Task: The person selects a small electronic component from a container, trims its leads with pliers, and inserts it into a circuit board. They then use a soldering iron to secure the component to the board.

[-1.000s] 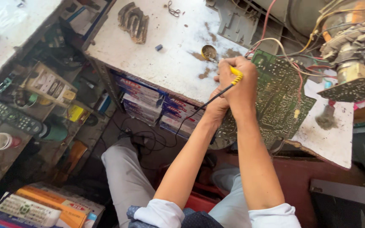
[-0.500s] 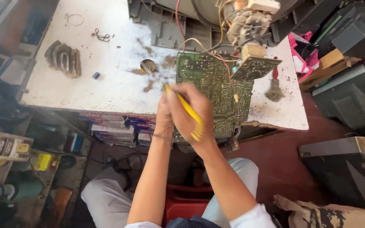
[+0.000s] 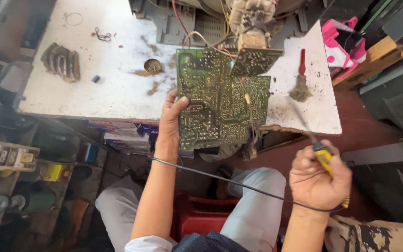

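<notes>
One large green circuit board (image 3: 215,100) lies solder side up, its far half on the white workbench (image 3: 117,88) and its near edge hanging out past the bench's front edge. A second, smaller board (image 3: 253,61) stands tilted at its far right corner, joined to a dusty part above it that is hard to make out.

The left hand (image 3: 171,119) grips the large board's near left edge, thumb on top, fingers hidden beneath. The right hand (image 3: 318,179) is well to the right of the board and nearer the person, closed around one yellow-handled soldering iron (image 3: 320,154) whose thin shaft points up toward the bench's right corner. One black cord (image 3: 229,182) runs from that hand leftward, below the board, across both knees.

Right of the board lies one red-handled brush (image 3: 300,79) amid dust. Left of it sit one small round tin (image 3: 153,66), one tiny blue piece (image 3: 95,79) and, farther left, one brown ribbed metal part (image 3: 61,61); the bench between them is mostly open. Beyond the board, a grey chassis with red and white wires is cut off by the top edge. Below the board a red stool (image 3: 197,214) shows between the legs. Shelves to the far left are dark and cluttered, their contents unclear.
</notes>
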